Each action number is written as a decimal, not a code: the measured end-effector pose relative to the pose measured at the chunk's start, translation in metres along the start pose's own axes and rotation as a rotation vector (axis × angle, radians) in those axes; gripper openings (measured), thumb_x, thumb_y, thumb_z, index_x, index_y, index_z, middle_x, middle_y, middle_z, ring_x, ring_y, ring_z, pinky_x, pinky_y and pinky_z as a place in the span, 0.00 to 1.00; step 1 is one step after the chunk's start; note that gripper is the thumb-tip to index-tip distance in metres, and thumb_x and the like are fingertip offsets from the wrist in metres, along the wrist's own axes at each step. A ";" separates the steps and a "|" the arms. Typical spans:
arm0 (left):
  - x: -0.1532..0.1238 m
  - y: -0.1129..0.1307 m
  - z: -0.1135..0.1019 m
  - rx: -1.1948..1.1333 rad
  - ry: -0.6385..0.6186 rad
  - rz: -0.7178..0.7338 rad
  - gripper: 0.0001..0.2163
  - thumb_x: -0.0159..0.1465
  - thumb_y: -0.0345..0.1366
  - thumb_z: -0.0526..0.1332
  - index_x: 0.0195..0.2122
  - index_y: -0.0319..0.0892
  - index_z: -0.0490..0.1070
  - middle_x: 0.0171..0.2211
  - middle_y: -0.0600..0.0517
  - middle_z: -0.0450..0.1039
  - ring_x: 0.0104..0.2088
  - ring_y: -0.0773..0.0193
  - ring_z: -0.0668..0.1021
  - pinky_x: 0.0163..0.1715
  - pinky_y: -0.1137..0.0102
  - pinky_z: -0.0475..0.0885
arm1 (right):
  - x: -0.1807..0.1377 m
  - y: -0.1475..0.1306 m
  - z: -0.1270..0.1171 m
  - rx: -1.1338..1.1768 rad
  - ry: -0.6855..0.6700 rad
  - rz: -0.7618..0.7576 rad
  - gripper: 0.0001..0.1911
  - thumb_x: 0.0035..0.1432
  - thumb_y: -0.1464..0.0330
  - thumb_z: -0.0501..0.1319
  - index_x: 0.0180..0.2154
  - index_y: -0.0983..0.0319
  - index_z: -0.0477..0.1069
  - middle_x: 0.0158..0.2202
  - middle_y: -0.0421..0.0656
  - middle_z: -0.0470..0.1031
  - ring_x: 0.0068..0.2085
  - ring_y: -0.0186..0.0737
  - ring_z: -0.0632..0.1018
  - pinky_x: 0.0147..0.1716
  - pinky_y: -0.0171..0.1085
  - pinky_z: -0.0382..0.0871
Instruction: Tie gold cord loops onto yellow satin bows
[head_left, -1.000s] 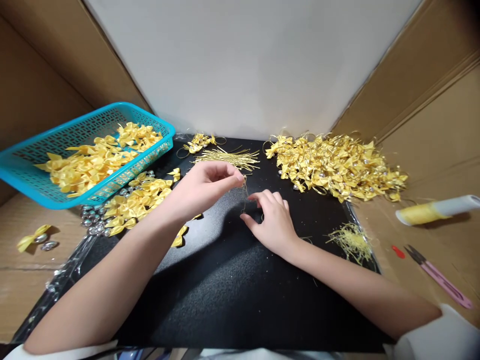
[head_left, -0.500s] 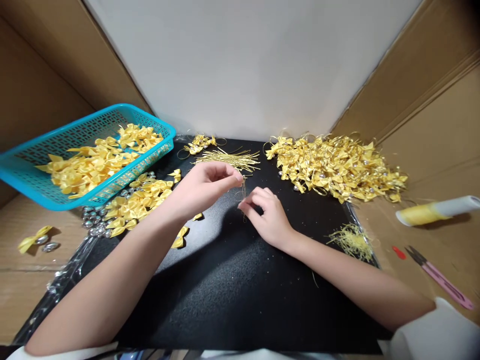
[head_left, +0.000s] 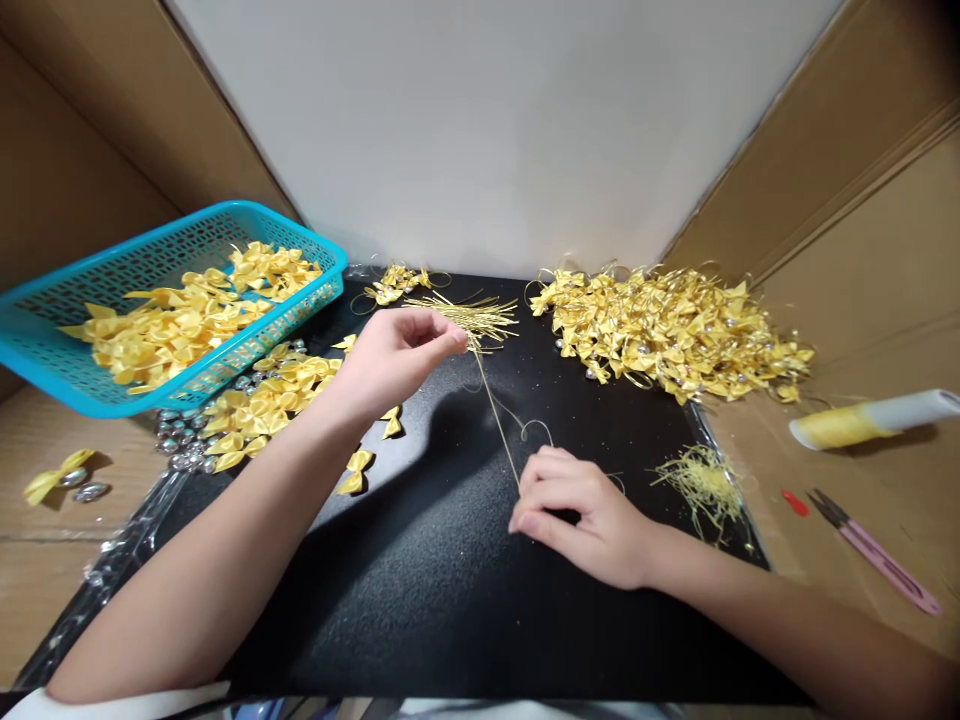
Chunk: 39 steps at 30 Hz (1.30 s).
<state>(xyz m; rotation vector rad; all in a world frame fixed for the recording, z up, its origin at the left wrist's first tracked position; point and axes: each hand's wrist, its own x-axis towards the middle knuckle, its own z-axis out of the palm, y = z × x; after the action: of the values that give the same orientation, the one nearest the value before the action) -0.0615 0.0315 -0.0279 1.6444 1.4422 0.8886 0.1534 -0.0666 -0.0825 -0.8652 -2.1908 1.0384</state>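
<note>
A thin gold cord (head_left: 496,410) runs taut and slanting between my two hands, above the black work surface (head_left: 420,600). My left hand (head_left: 409,355) pinches its upper end between thumb and fingertips. Lower and to the right, my right hand (head_left: 581,510) is closed on the other end. A loose curl of the cord arcs up beside the right hand. Behind my left hand lies a bundle of cut gold cords (head_left: 484,318). Several yellow satin bows (head_left: 277,400) lie left of my left forearm, with silver beads (head_left: 184,440) beside them.
A blue basket (head_left: 169,385) of yellow bows stands at the left. At the back right is a large heap of finished-looking bows on cord loops (head_left: 675,335). Cord scraps (head_left: 705,485), pink-handled snips (head_left: 874,550), a red piece (head_left: 795,502) and a thread cone (head_left: 874,418) lie at the right.
My right hand has moved down and to the right, away from my left hand, drawing the cord out straight between them. My left hand has shifted slightly left.
</note>
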 end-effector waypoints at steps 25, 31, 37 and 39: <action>0.007 -0.029 0.020 0.657 0.169 0.334 0.08 0.58 0.35 0.57 0.23 0.43 0.71 0.29 0.47 0.75 0.33 0.56 0.75 0.35 0.66 0.62 | -0.035 -0.015 -0.017 0.053 0.149 -0.058 0.17 0.68 0.67 0.50 0.24 0.60 0.60 0.25 0.40 0.62 0.29 0.36 0.66 0.33 0.38 0.63; 0.004 -0.024 0.016 0.548 0.192 0.383 0.07 0.59 0.36 0.58 0.27 0.43 0.73 0.30 0.48 0.76 0.34 0.57 0.76 0.38 0.67 0.65 | -0.037 -0.016 -0.007 -0.166 -0.218 0.004 0.13 0.65 0.68 0.55 0.27 0.61 0.66 0.28 0.41 0.71 0.33 0.36 0.70 0.39 0.41 0.61; -0.006 -0.012 0.018 0.601 0.227 0.508 0.07 0.62 0.36 0.57 0.28 0.43 0.73 0.29 0.50 0.77 0.33 0.60 0.76 0.37 0.68 0.67 | -0.017 -0.026 -0.034 -0.433 -0.240 0.185 0.11 0.55 0.60 0.65 0.30 0.61 0.71 0.30 0.41 0.73 0.34 0.40 0.71 0.38 0.42 0.61; -0.009 -0.010 0.020 0.609 0.234 0.550 0.08 0.62 0.35 0.57 0.28 0.42 0.72 0.28 0.50 0.77 0.32 0.61 0.76 0.36 0.68 0.68 | 0.004 -0.022 -0.048 -0.498 0.025 0.177 0.08 0.59 0.63 0.62 0.33 0.61 0.71 0.33 0.43 0.74 0.36 0.40 0.71 0.38 0.40 0.62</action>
<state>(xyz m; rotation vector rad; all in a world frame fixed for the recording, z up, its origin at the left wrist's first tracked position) -0.0494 0.0209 -0.0463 2.5456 1.5351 1.0208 0.1787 -0.0528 -0.0376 -1.2995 -2.4257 0.5492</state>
